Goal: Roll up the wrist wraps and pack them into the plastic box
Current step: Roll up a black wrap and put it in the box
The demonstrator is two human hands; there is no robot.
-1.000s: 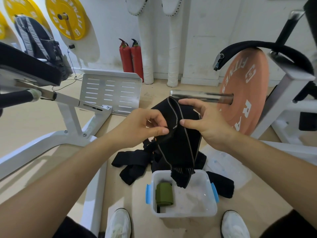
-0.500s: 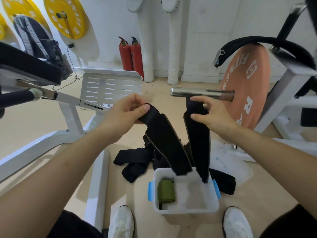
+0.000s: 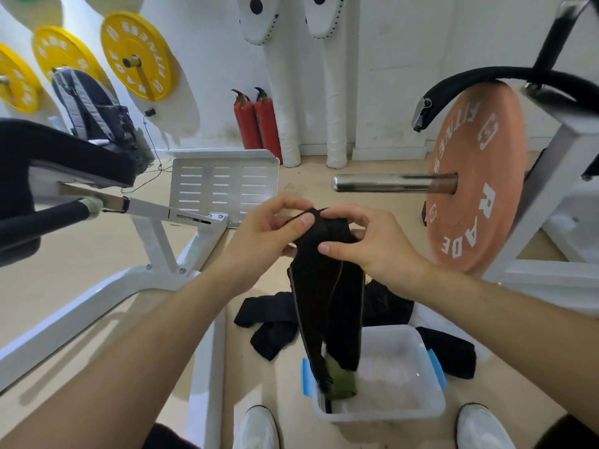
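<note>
Wrist wrap (image 3: 324,286), black, hangs doubled from both hands above the plastic box (image 3: 436,406), and the ends of its two tails reach down into the box's left side. The left hand (image 3: 272,238) pinches the top fold between thumb and forefinger. The right hand (image 3: 372,251) grips the same fold just beside it, thumb across the front. Held high like this, the fabric hangs straight, which should make a tight roll easier to start. Whether a first turn is formed under the fingers I cannot tell. A green roll (image 3: 340,382) sits in the box, partly behind the tails. More black wraps (image 3: 269,332) lie loose on the floor (image 3: 259,377) behind the box.
</note>
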